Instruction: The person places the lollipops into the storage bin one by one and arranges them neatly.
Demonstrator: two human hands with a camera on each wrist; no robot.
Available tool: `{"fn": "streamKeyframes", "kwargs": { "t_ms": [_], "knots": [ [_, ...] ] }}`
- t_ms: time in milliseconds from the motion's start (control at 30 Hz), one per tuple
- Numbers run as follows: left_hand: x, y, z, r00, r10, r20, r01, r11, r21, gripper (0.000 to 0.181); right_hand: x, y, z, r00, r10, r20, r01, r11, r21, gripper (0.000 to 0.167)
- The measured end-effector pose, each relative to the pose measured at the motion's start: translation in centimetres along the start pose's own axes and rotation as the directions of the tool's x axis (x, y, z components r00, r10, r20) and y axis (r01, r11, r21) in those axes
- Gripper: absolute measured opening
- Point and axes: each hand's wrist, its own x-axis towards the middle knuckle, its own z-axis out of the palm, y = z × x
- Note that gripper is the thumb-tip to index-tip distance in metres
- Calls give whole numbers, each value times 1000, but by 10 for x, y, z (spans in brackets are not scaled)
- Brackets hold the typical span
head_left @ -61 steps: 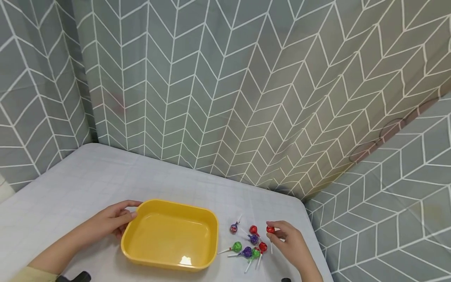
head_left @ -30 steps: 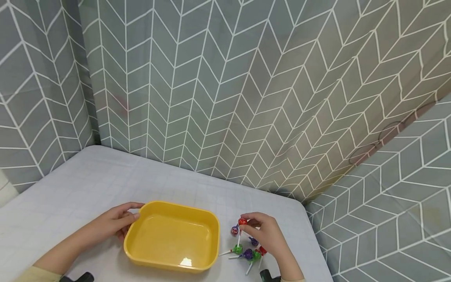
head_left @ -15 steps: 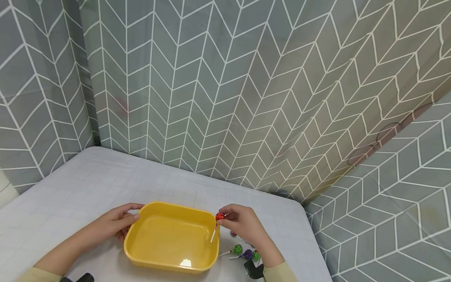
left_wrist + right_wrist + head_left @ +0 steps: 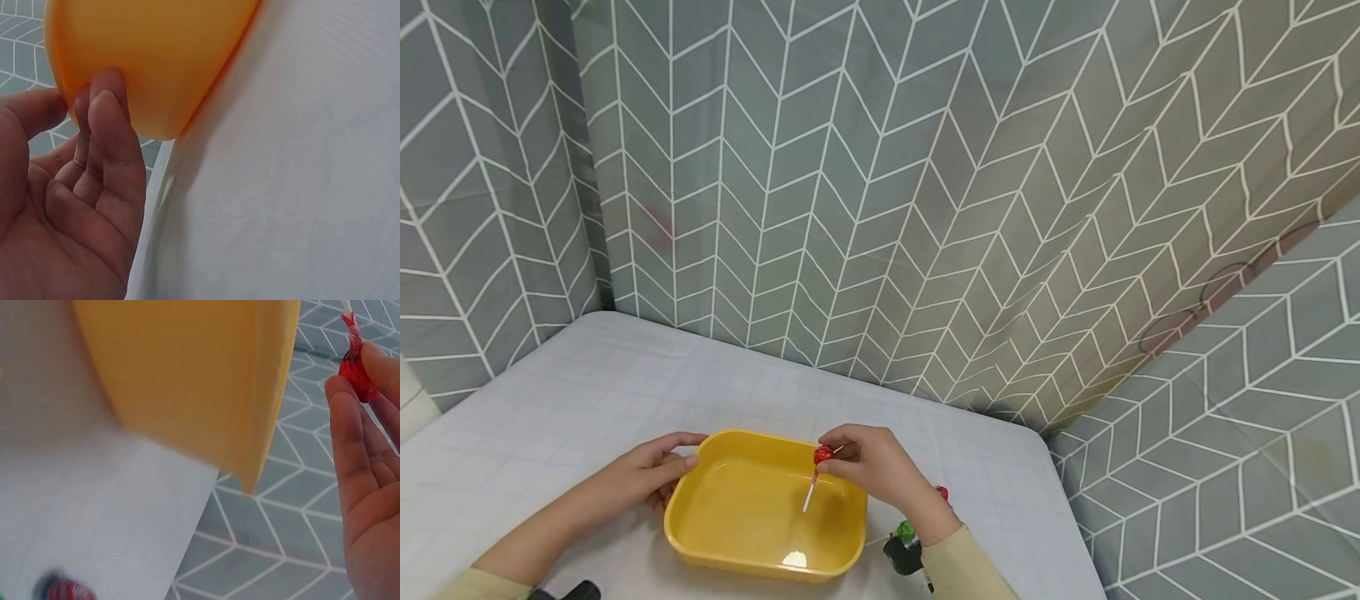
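A yellow plastic tray (image 4: 737,508) with raised walls stands on the white-covered table. At its left end my left hand (image 4: 651,471) holds the rim; in the left wrist view, its fingertips press the outer wall (image 4: 169,56) and the thumb meets the edge. Over the tray's far right part, my right hand (image 4: 868,462) pinches a red-wrapped lollipop (image 4: 823,454) by its head, the white stick slanting down toward the tray floor. The right wrist view shows that lollipop (image 4: 357,376) between thumb and fingers, above the rim.
Right of the tray, a green lollipop (image 4: 906,530) and a red one (image 4: 942,492) show around my right forearm, which hides others. A blurred wrapped candy (image 4: 69,590) lies low in the right wrist view. Patterned grey curtains (image 4: 820,208) surround the table.
My right hand has carried the red lollipop leftward from beside the loose lollipops, across the right rim, to above the tray. My left hand has stayed at the tray's left end.
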Motion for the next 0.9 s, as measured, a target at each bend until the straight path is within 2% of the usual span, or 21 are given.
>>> {"fn": "streamKeyframes", "kwargs": {
  "t_ms": [267, 433, 633, 733, 900],
  "knots": [
    [-1, 2, 1, 1000, -3, -8, 3, 1000, 2, 57, 19, -14, 15, 997, 4, 76, -3, 1000, -17, 32],
    [0, 1, 2, 1000, -17, -14, 17, 1000, -3, 58, 25, -26, 11, 990, 4, 141, 6, 998, -70, 28],
    [0, 1, 0, 1000, -7, -11, 7, 1000, 3, 58, 33, -42, 5, 987, -40, 155, 53, 996, -75, 25],
    [1, 1, 0, 1000, -9, -10, 9, 1000, 3, 58, 39, -46, 11, 985, -51, 166, 63, 996, -65, 24],
    [1, 1, 1, 1000, -18, -14, 18, 1000, 2, 58, 50, -47, 28, 985, -24, 171, 38, 996, -78, 22]
  ]
}}
